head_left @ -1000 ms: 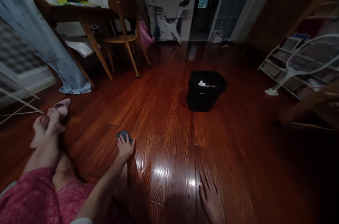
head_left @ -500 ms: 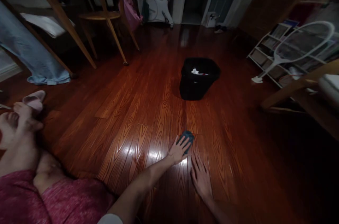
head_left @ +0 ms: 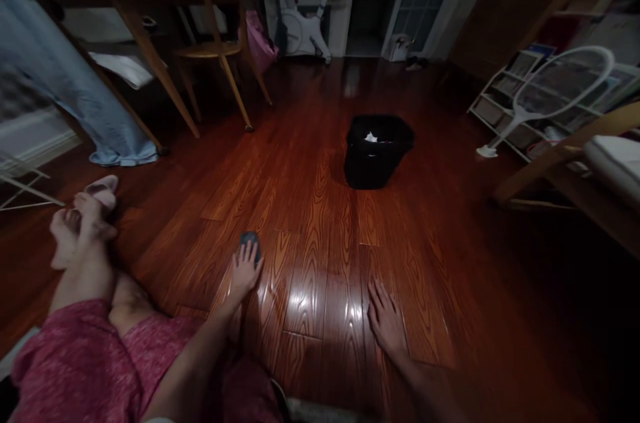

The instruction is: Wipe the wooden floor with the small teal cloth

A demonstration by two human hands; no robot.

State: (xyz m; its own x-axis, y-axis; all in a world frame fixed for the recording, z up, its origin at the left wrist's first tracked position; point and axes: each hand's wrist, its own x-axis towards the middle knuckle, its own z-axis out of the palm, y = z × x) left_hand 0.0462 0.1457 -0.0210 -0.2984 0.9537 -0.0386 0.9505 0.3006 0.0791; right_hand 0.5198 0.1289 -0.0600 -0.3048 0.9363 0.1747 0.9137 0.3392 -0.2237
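Note:
My left hand [head_left: 246, 269] lies flat on a folded dark blue-grey cloth [head_left: 249, 237], pressing it against the wooden floor [head_left: 315, 209]. Its fingers are stretched out and spread over the cloth, hiding most of it. Farther right, my right hand [head_left: 387, 319] rests palm down on the same floor with its fingers extended and nothing in them. A gap of glossy boards separates the two hands.
Ahead stands a black trash bin [head_left: 377, 156] with white scraps inside. Bare legs in reddish-pink shorts [head_left: 100, 356] stretch out at left, near a pink slipper [head_left: 104, 191]. A wooden chair [head_left: 215, 49] stands back left; a white racket-shaped object [head_left: 520, 113] and a shelf are at right.
My left hand has slid left across the floor, the cloth moving along under it. My right hand stays on about the same spot. The view has shifted slightly.

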